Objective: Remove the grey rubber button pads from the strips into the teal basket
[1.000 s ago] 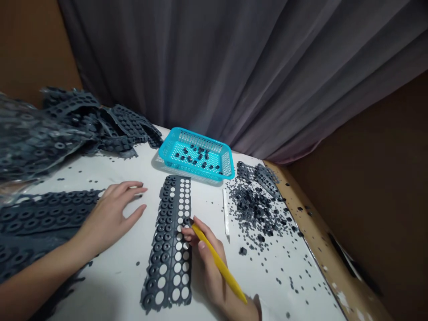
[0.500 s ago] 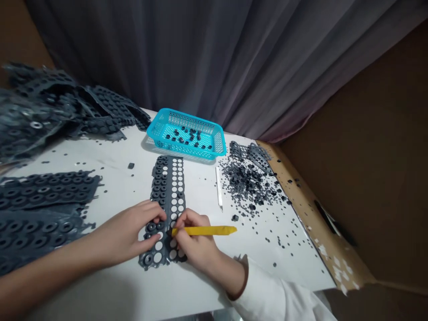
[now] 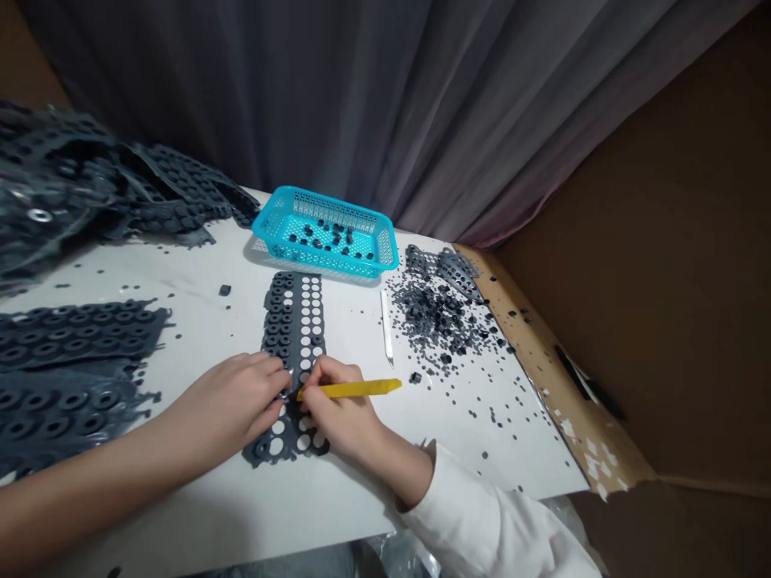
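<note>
— What lies around the work?

— Past the far end of the rubber strip (image 3: pixel 293 317) stands a turquoise basket (image 3: pixel 313 255) of perforated plastic, with a few dark rings in it. To the right a thin white stick (image 3: pixel 385 333) lies on the desk (image 3: pixel 198 337). Beyond it is a heap of loose rings (image 3: pixel 439 313), with small punched-out dots scattered toward the desk's edge. On the left more dark sheets (image 3: pixel 72 353) lie flat, and others are piled crumpled at the back. A grey curtain (image 3: pixel 361 104) hangs in folds behind, and a brown cardboard wall (image 3: pixel 662 281) closes the right side.

— Anything in the way?

— Both hands cover the strip's near half. Only its near end peeks out beneath them.

— And the strip itself?

— It is long, dark grey and matt, flat on the white desk in the middle, running away from the person. The right rows are round empty holes showing white. The left rows carry raised rings.

— The hands?

— They are close together, fingertips nearly meeting. The right hand (image 3: pixel 337 413) is clamped on a flat yellow tool (image 3: pixel 355 389), pen-fashion, with the tip on the strip and the handle pointing right. The left hand (image 3: pixel 234 397) presses bent fingers onto the strip's left rows. Whether they pinch a ring I cannot tell.
</note>
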Demonstrator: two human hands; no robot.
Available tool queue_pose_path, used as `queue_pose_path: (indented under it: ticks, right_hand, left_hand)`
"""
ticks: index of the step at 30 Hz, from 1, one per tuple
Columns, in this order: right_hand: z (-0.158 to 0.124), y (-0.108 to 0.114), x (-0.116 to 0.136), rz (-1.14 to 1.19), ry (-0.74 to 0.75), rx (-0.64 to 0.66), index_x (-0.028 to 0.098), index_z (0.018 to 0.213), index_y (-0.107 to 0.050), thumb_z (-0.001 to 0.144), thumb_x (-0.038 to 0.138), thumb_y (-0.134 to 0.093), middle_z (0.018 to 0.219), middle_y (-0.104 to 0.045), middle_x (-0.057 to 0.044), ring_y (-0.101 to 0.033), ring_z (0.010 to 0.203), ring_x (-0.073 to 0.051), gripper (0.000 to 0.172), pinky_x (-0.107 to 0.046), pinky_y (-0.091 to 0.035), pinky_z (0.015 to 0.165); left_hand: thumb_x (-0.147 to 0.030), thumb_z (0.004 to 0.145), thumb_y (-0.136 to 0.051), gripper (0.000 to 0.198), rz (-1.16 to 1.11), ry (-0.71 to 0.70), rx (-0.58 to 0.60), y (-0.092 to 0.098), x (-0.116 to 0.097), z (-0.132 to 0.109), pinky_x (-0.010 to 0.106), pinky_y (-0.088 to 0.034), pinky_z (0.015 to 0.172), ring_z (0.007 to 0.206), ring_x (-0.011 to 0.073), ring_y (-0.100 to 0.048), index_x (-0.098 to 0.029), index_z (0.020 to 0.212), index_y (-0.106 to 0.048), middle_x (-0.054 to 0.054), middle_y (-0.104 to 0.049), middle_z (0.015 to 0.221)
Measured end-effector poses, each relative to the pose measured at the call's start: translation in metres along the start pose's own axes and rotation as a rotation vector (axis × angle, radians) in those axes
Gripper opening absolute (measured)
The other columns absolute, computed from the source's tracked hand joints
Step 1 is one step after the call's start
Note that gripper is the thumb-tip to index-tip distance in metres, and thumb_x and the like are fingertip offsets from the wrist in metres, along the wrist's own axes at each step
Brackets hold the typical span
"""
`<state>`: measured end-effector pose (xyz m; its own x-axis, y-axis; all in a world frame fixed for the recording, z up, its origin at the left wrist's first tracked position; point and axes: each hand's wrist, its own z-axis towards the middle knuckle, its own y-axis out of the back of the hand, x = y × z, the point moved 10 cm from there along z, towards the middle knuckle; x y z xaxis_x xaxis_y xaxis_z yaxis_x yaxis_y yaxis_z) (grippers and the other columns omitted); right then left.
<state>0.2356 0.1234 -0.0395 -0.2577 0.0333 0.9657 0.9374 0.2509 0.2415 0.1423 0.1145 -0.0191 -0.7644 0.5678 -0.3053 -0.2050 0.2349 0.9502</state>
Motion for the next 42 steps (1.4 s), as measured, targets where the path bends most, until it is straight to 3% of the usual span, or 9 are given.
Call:
queue_pose_path:
  ticks: [4,7,14,19,29,42]
  right_hand:
    - [0.005,-0.002,0.003,-0.01,0.055,0.037,0.02,0.062,-0.047,0.071,0.012,-0.052,0.054,-0.052,0.004,-0.046,0.05,-0.011,0.013,-0.02,-0.035,0.048]
    - [0.007,0.0,0.001,0.048,0.067,0.018,0.021,0.063,-0.047,0.071,0.013,-0.052,0.055,-0.053,0.004,-0.047,0.052,-0.011,0.012,-0.021,-0.036,0.048]
    - [0.005,0.0,0.001,0.11,0.074,0.012,0.021,0.066,-0.049,0.072,0.016,-0.052,0.056,-0.054,0.004,-0.047,0.052,-0.011,0.008,-0.02,-0.036,0.048]
    - [0.006,0.0,0.002,0.088,0.064,0.02,0.021,0.065,-0.048,0.071,0.019,-0.051,0.057,-0.052,0.004,-0.047,0.053,-0.011,0.007,-0.02,-0.035,0.049]
    - [0.005,0.001,0.005,-0.013,0.086,0.0,0.021,0.063,-0.045,0.073,0.018,-0.048,0.056,-0.049,0.003,-0.047,0.058,-0.013,0.011,-0.022,-0.035,0.053]
    - [-0.009,-0.005,0.021,-0.183,0.329,-0.047,0.022,0.067,-0.039,0.078,0.019,-0.041,0.057,-0.045,0.003,-0.044,0.052,-0.011,0.012,-0.024,-0.035,0.052]
  left_hand:
    - [-0.005,0.079,-0.055,0.02,0.199,-0.026,0.059,0.003,-0.017,0.006,0.044,-0.044,0.07,0.082,0.0355,-0.064,-0.014,0.083,-0.073,0.015,-0.071,0.081]
    - [0.0,0.076,-0.054,0.024,0.204,-0.031,0.078,0.005,-0.019,0.009,0.043,-0.043,0.069,0.079,0.0349,-0.064,-0.013,0.078,-0.074,0.016,-0.072,0.078]
    - [-0.017,0.083,-0.053,0.02,-0.036,-0.106,-0.031,0.011,-0.001,0.001,0.039,-0.046,0.071,0.08,0.0284,-0.065,-0.018,0.086,-0.073,0.009,-0.072,0.084]
    - [-0.019,0.085,-0.049,0.024,-0.016,-0.106,-0.038,0.005,0.003,-0.001,0.04,-0.049,0.073,0.083,0.0286,-0.065,-0.018,0.089,-0.072,0.008,-0.072,0.085]
    - [-0.013,0.083,-0.052,0.017,0.118,-0.19,-0.055,0.005,-0.009,0.0,0.043,-0.051,0.069,0.078,0.029,-0.065,-0.016,0.084,-0.069,0.009,-0.07,0.081]
    - [-0.01,0.084,-0.05,0.018,0.147,-0.275,-0.183,0.008,-0.013,-0.006,0.041,-0.048,0.066,0.073,0.0265,-0.063,-0.015,0.083,-0.068,0.008,-0.068,0.078]
